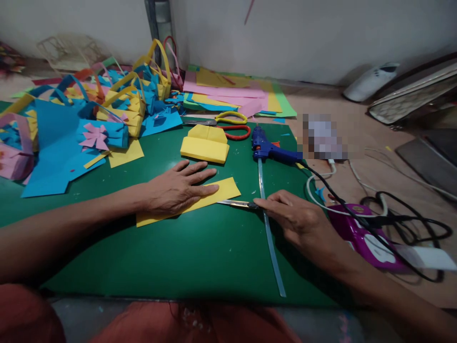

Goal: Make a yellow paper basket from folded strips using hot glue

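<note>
The left hand (171,188) lay palm down on a yellow strip (230,188), its fingers spread; the thumb rested along the strip while the other tips reached past its far edge. The strip sat at a slant on the green worktop (143,267). The right hand (300,219) had its fingers closed on the dark handle of a knife (235,204). The blade pointed left, its tip at the strip's near edge; whether they touched, I could not tell.

A glue stick (274,257) ran from the back of a blue glue gun (262,147), past the right fingertips, towards the person. Beyond the left hand lay a folded yellow piece (205,151), with scissors (230,116) just behind, one handle yellow and one red. Paper baskets (137,116) crowded the left side near a blue sheet (53,143); a blue one bore a pink flower (94,137). Coloured sheets (246,89) overlapped at the far side. The gun's black cord (321,177) crossed a purple box (343,223) on the right.
</note>
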### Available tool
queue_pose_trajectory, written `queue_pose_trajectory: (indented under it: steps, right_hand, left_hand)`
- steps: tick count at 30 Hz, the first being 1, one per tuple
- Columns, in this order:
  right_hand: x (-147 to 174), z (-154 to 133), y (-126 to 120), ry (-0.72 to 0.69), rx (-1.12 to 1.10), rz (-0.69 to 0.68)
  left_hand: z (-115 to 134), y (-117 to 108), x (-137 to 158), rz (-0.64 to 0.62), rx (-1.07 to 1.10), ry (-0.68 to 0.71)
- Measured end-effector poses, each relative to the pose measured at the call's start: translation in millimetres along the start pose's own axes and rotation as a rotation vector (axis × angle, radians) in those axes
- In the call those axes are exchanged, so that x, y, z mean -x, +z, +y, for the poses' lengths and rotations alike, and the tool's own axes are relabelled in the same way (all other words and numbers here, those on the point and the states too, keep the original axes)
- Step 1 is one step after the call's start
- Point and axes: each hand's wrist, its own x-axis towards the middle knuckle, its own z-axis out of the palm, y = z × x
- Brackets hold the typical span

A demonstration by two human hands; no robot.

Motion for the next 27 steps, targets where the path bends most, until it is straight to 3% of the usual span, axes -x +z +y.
queue_pose_trajectory:
  steps: [21, 27]
  right_hand:
    - [-7.7, -11.2, 2.9, -0.062, -0.015, -0.046]
    - [-16.0, -8.0, -1.3, -0.05, 0.052, -0.04]
  left_hand:
    - [-0.1, -0.3, 0.7, 0.01, 0.038, -0.018]
    - [11.4, -1.4, -9.3, 0.045, 0.036, -0.152]
